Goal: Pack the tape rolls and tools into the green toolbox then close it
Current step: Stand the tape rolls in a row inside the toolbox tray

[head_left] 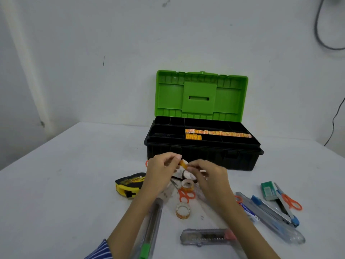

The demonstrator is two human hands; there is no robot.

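Note:
The toolbox stands open at the back of the table, black base with its green lid upright. Several orange-labelled tape rolls lie in a row in its tray. In front of the box my left hand and my right hand together pinch a small tape roll just above the table. Two more tape rolls lie below the hands, beside orange-handled scissors.
A yellow and black measuring tape lies to the left. A clear utility knife sits near the front edge, another with a green tip under my left forearm. At the right lie blue cutters, scissors and a green staple box.

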